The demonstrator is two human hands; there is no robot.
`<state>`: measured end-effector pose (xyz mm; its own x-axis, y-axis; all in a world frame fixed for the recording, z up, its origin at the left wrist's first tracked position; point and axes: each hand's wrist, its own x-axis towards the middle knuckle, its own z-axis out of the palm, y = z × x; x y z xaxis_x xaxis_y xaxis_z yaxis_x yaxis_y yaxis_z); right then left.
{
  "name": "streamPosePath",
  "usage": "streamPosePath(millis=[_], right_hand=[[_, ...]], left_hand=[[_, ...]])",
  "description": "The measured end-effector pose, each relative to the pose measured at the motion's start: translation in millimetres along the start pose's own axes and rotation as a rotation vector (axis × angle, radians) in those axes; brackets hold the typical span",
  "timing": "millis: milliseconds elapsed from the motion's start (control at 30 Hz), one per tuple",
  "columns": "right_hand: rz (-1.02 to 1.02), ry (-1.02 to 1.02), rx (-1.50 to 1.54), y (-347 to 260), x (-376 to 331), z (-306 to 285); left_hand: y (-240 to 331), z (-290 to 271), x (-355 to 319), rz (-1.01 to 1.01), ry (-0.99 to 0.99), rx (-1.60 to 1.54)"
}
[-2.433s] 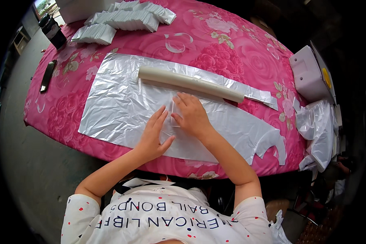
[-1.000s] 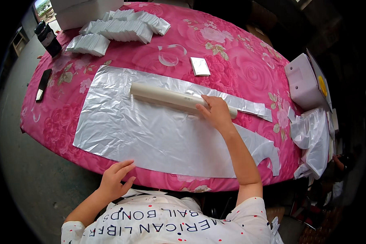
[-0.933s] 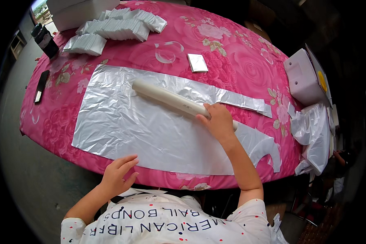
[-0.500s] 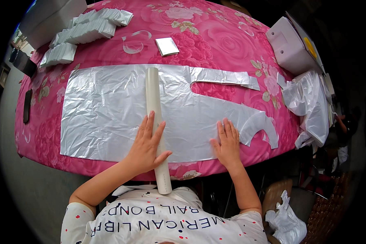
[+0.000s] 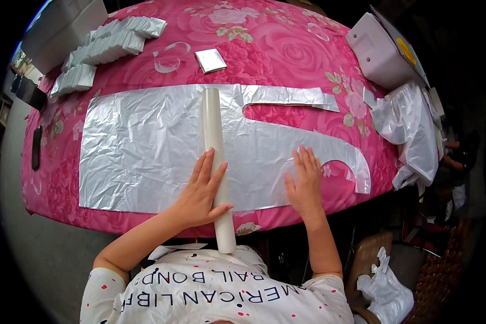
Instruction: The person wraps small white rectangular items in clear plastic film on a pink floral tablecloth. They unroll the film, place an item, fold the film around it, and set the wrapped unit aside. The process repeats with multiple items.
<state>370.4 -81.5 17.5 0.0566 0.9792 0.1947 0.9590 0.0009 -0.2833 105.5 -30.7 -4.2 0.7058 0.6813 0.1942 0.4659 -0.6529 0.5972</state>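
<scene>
A plastic apron (image 5: 140, 146), thin and silvery white, lies spread flat on the pink floral tablecloth (image 5: 286, 43), its two strap ends pointing right. Across its middle rests a pale grey plastic pipe (image 5: 214, 124), whose near end overhangs the table edge close to my shirt. My left hand (image 5: 201, 191) presses on the pipe with fingers spread, the thumb lying over it. Flat on the apron beside the curved cut-out of the nearer strap is my right hand (image 5: 306, 183), its thumb apart from the fingers and nothing in it.
A small folded silver packet (image 5: 210, 60) lies beyond the apron. Rows of similar packets (image 5: 113, 46) sit back left by a pale bin (image 5: 65, 32). A black phone-like object (image 5: 36, 147) is at the left edge. At right are a white box (image 5: 375, 51) and crumpled plastic (image 5: 407, 129).
The pipe has moved slightly right over the apron with my left hand on it. The nearer strap, crumpled before, now lies flatter, and my right hand is a little higher.
</scene>
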Motion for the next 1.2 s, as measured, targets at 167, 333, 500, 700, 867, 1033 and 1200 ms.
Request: streamPosePath(millis=[167, 333, 500, 700, 867, 1033, 1200], right_hand=[[-0.143, -0.093, 0.063, 8, 8, 31], [0.146, 0.080, -0.049, 128, 2, 8], [0.390, 0.287, -0.166, 203, -26, -11], [0.334, 0.426, -0.293, 152, -16, -30], [0.179, 0.370, 0.447, -5, 1, -25], [-0.404, 0.013, 0.615, -114, -11, -5], [-0.294, 0.074, 0.385, -121, -41, -9]], left_hand=[[14, 2, 14, -0.009, -0.023, 0.078], [21, 3, 17, -0.019, -0.005, 0.096], [23, 7, 18, -0.008, 0.014, 0.099], [27, 7, 21, -0.007, 0.029, 0.104], [34, 3, 22, -0.037, 0.132, -0.430], [19, -22, 27, -0.619, -0.120, -1.256], [-78, -95, -36, -0.789, -0.074, -1.062]])
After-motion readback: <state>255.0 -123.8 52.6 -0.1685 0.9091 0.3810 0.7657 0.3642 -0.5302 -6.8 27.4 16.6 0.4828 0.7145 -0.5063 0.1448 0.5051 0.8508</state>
